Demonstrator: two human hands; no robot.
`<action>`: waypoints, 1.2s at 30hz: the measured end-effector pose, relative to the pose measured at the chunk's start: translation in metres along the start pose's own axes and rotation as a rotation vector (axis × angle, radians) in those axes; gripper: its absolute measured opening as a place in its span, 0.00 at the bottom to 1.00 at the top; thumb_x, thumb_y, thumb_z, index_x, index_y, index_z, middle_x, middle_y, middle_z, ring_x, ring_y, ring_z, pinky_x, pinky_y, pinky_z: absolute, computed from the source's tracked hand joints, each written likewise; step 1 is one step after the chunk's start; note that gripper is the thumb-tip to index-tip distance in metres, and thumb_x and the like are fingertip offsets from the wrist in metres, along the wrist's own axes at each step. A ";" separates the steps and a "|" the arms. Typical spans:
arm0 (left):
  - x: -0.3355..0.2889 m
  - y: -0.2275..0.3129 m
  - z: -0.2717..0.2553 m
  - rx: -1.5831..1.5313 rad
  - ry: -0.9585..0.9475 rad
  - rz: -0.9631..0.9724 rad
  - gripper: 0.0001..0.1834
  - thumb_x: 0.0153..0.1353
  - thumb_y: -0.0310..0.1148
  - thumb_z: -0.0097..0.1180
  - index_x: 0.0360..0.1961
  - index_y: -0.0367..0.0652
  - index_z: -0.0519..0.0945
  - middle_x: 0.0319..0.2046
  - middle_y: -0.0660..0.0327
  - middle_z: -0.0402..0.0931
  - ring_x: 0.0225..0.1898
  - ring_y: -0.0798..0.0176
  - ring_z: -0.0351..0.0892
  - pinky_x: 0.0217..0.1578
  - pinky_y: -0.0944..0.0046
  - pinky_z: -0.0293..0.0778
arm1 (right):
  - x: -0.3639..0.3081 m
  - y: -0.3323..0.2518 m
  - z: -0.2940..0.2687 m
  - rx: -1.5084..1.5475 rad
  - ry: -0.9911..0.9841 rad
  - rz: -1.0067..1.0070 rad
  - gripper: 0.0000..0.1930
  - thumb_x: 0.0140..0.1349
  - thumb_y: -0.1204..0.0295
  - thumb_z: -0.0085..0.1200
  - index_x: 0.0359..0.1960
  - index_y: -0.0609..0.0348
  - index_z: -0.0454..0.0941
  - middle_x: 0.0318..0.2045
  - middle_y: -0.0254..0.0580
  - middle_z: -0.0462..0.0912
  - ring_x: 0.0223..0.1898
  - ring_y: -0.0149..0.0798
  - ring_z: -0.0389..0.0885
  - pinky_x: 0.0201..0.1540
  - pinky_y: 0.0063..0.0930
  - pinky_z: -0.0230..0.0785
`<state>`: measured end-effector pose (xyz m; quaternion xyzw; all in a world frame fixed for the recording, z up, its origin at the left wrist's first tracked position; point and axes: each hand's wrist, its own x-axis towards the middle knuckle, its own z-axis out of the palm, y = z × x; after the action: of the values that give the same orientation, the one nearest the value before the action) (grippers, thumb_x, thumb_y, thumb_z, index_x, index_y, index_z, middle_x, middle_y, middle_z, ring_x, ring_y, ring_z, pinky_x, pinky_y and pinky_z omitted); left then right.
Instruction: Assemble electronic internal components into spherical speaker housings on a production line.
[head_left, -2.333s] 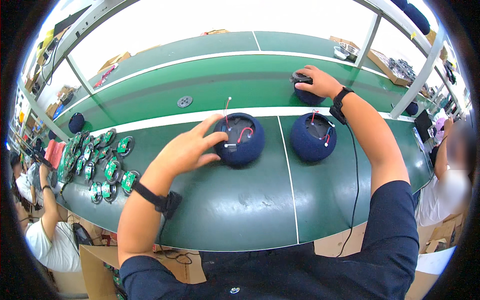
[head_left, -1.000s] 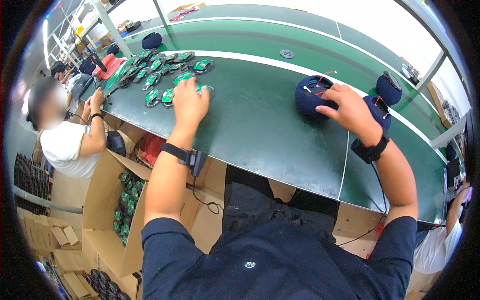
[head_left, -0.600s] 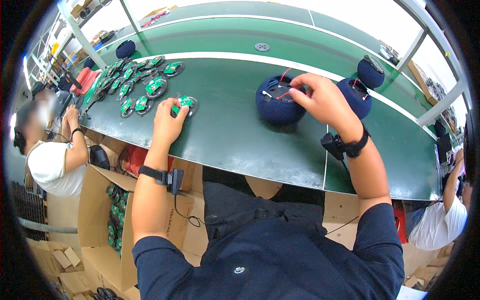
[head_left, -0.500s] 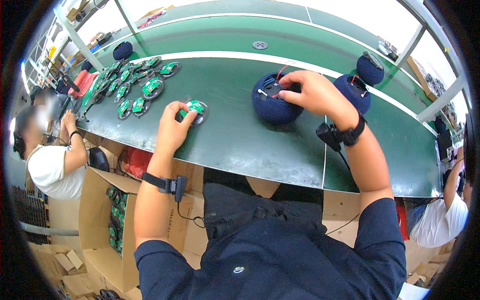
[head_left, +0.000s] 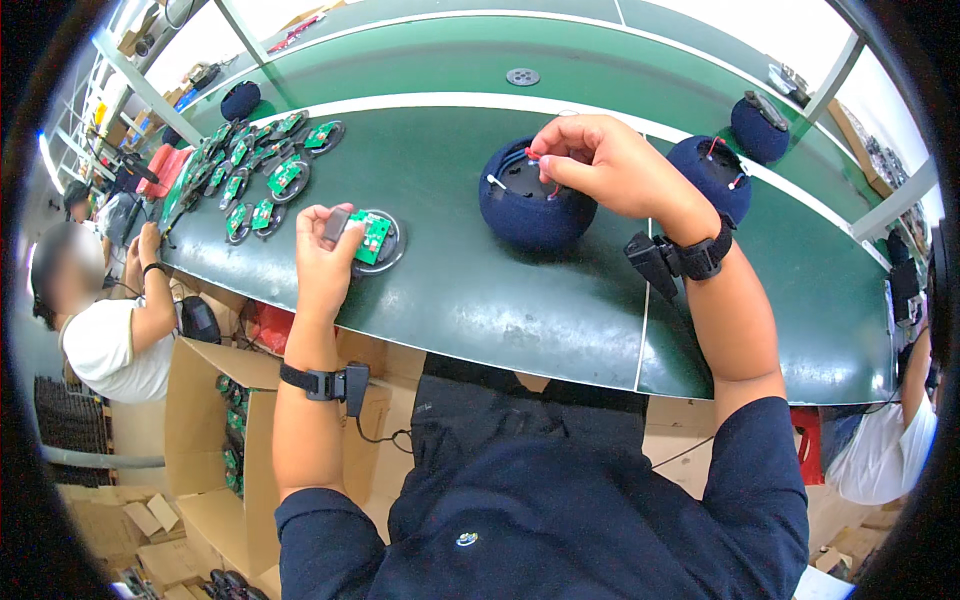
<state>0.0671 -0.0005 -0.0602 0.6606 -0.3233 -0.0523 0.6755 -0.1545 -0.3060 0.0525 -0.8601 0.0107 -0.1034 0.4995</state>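
My left hand [head_left: 328,262] is closed on the edge of a round disc with a green circuit board [head_left: 374,240] on its face, low over the green worktop. A small dark grey block [head_left: 337,224] shows between its fingers. To the right, a navy ball-shaped housing [head_left: 535,215] sits on the worktop, its open top facing up. Inside it are a dark recess, blue wires and a white connector [head_left: 495,181]. Over its right rim, my right hand [head_left: 605,165] pinches a thin red wire [head_left: 532,154] between thumb and fingers.
Several similar boards on discs [head_left: 265,165] lie heaped at the left. Two more navy housings [head_left: 712,178] stand on the right, another [head_left: 240,100] at the far left. A cardboard box [head_left: 222,450] holding boards stands below the table edge. Co-workers [head_left: 120,340] sit at both sides.
My left hand has drawn the board slightly left and nearer, and its face shows more plainly. My right hand has come up from the housing's recess with the red wire. The housing has shifted slightly left.
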 end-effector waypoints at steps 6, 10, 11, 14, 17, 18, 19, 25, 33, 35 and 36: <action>-0.004 0.056 0.068 -0.291 0.152 -0.090 0.25 0.70 0.27 0.58 0.64 0.39 0.64 0.48 0.51 0.81 0.44 0.65 0.83 0.42 0.67 0.81 | -0.001 0.000 0.003 -0.040 0.019 -0.033 0.09 0.69 0.69 0.61 0.42 0.64 0.84 0.33 0.32 0.85 0.36 0.24 0.81 0.43 0.21 0.75; -0.001 0.095 0.127 -0.473 0.030 -0.104 0.21 0.72 0.24 0.54 0.64 0.32 0.69 0.54 0.52 0.78 0.52 0.64 0.80 0.56 0.64 0.77 | -0.006 0.001 -0.003 -0.060 0.005 -0.074 0.10 0.68 0.70 0.61 0.43 0.66 0.85 0.32 0.32 0.85 0.35 0.23 0.79 0.41 0.21 0.74; -0.001 0.096 0.133 -0.450 0.033 -0.049 0.21 0.72 0.24 0.54 0.64 0.32 0.68 0.56 0.51 0.77 0.54 0.64 0.79 0.57 0.63 0.77 | -0.005 0.000 -0.003 -0.080 0.007 -0.103 0.10 0.68 0.70 0.62 0.42 0.66 0.85 0.31 0.32 0.85 0.34 0.23 0.79 0.40 0.21 0.74; -0.003 0.096 0.150 -0.430 0.042 0.056 0.22 0.71 0.22 0.55 0.64 0.31 0.68 0.60 0.49 0.74 0.57 0.64 0.77 0.58 0.63 0.76 | -0.008 -0.005 -0.008 -0.083 0.011 -0.087 0.10 0.68 0.70 0.62 0.41 0.66 0.86 0.30 0.33 0.85 0.32 0.24 0.79 0.38 0.22 0.75; -0.004 0.095 0.150 -0.345 0.092 0.169 0.23 0.70 0.21 0.55 0.64 0.31 0.69 0.62 0.48 0.73 0.59 0.62 0.77 0.59 0.61 0.76 | -0.008 -0.001 -0.010 -0.060 0.023 -0.054 0.09 0.68 0.70 0.62 0.41 0.65 0.86 0.29 0.33 0.85 0.31 0.24 0.80 0.36 0.22 0.75; -0.003 0.095 0.148 -0.269 0.128 0.233 0.23 0.70 0.21 0.56 0.65 0.31 0.69 0.62 0.48 0.74 0.60 0.60 0.77 0.60 0.60 0.76 | -0.007 0.001 -0.010 -0.064 0.037 -0.057 0.09 0.68 0.71 0.62 0.41 0.66 0.86 0.29 0.34 0.85 0.30 0.24 0.80 0.35 0.22 0.75; -0.002 0.095 0.144 -0.218 0.134 0.283 0.22 0.70 0.21 0.56 0.64 0.31 0.70 0.62 0.48 0.74 0.61 0.59 0.76 0.61 0.60 0.75 | -0.006 0.000 -0.010 -0.049 0.038 -0.081 0.09 0.67 0.71 0.63 0.41 0.66 0.86 0.29 0.34 0.85 0.31 0.24 0.81 0.37 0.21 0.76; -0.006 0.102 0.151 -0.141 0.030 0.325 0.22 0.70 0.21 0.56 0.63 0.31 0.70 0.62 0.49 0.74 0.62 0.59 0.75 0.63 0.61 0.73 | -0.005 0.000 0.000 0.046 0.034 -0.188 0.11 0.63 0.69 0.65 0.39 0.67 0.86 0.29 0.44 0.87 0.31 0.33 0.84 0.39 0.28 0.76; -0.006 0.102 0.148 -0.085 0.001 0.402 0.23 0.70 0.21 0.56 0.65 0.32 0.69 0.63 0.49 0.73 0.60 0.62 0.75 0.62 0.62 0.71 | -0.004 0.000 0.007 -0.179 0.131 -0.280 0.11 0.61 0.70 0.67 0.39 0.65 0.87 0.32 0.45 0.87 0.34 0.36 0.85 0.41 0.28 0.76; -0.008 0.103 0.149 -0.104 -0.012 0.409 0.23 0.70 0.21 0.56 0.65 0.32 0.69 0.63 0.49 0.73 0.59 0.63 0.75 0.61 0.62 0.71 | -0.003 0.000 0.009 -0.222 0.154 -0.298 0.10 0.59 0.69 0.67 0.38 0.64 0.87 0.33 0.46 0.87 0.36 0.41 0.85 0.42 0.31 0.76; -0.010 0.105 0.149 -0.076 -0.011 0.398 0.23 0.70 0.21 0.56 0.65 0.32 0.69 0.63 0.50 0.73 0.59 0.63 0.75 0.61 0.62 0.71 | -0.002 0.001 0.010 -0.213 0.157 -0.302 0.10 0.59 0.69 0.67 0.38 0.64 0.87 0.33 0.46 0.87 0.36 0.41 0.85 0.42 0.31 0.76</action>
<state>-0.0534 -0.1111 0.0213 0.5576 -0.4489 0.0665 0.6951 -0.1546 -0.2981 0.0464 -0.8892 -0.0685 -0.2420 0.3822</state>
